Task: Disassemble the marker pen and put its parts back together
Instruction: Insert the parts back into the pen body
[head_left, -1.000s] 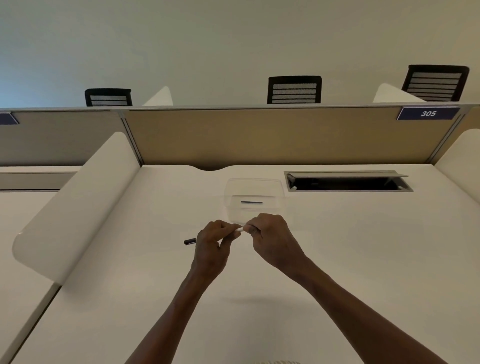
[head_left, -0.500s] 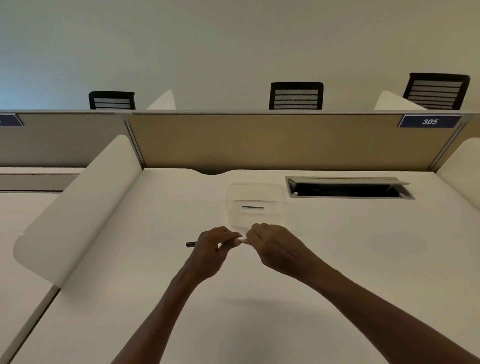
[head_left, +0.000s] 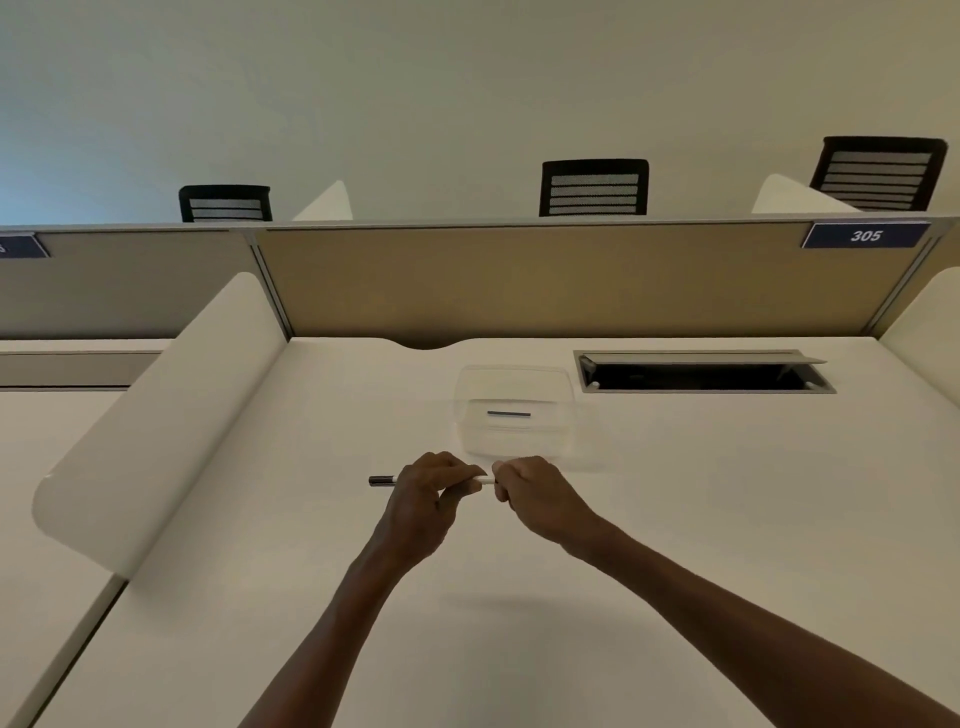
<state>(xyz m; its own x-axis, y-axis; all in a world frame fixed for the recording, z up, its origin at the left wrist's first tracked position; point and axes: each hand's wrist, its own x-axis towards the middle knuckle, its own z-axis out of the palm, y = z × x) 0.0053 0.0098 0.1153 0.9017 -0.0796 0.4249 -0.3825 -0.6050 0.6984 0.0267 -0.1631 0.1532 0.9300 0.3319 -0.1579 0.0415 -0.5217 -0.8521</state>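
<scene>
A slim white marker pen (head_left: 485, 480) with a black cap end (head_left: 382, 480) lies level between both hands, above the white desk. My left hand (head_left: 426, 504) wraps around its barrel, so the black end sticks out to the left. My right hand (head_left: 540, 499) pinches the pen's right end, which is hidden inside the fingers. Just behind the hands stands a clear plastic box (head_left: 514, 415) holding a thin dark stick-like part (head_left: 509, 414).
An open cable hatch (head_left: 701, 374) is set into the desk at the back right. A tan partition (head_left: 571, 280) closes the back, and white curved dividers (head_left: 156, 415) flank the desk. Black chairs show behind the partition.
Both hands have stayed on the pen with the same grip. The view has tilted a little, so hands and box sit slightly lower in the frame.
</scene>
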